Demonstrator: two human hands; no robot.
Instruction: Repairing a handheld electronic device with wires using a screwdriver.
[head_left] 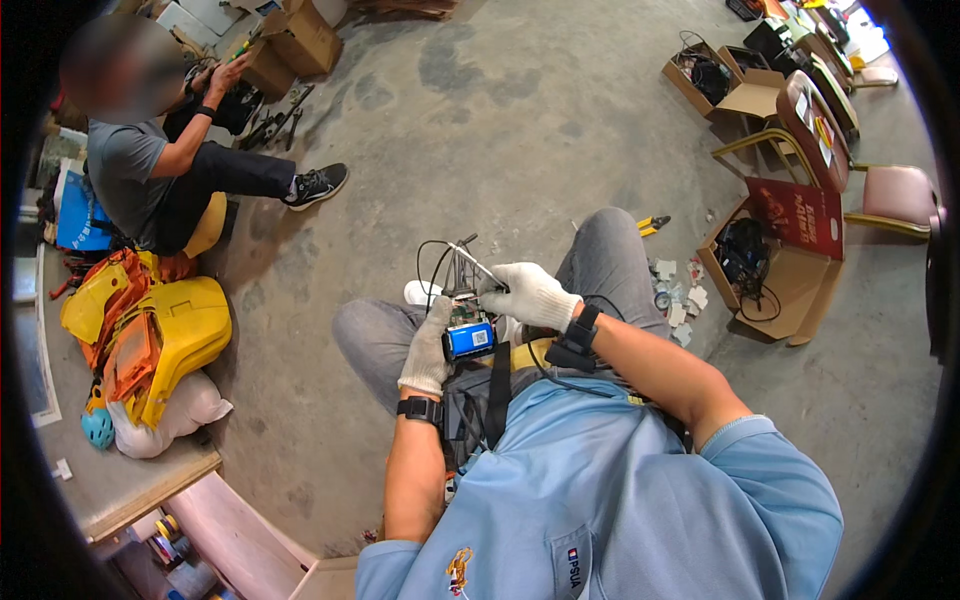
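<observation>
Both hands wear white knit gloves and meet over my lap. My left hand (431, 350) is closed on the side of a small electronic device with an exposed circuit board (464, 311) and a blue battery pack (470, 341). My right hand (532, 296) pinches a thin, light-coloured strip or rod (482, 264) that slants up and left above the board; its exact kind is too small to tell. Black cables (432, 262) loop up from the device's far side. The right fingertips are partly hidden by the glove.
Pliers with yellow handles (654, 226) and whitish scraps (677, 310) lie right of my knee. Open cardboard boxes (815, 290) and chairs (815, 130) stand at the right. A seated person (140, 180) works at far left, near yellow plastic shells (190, 335).
</observation>
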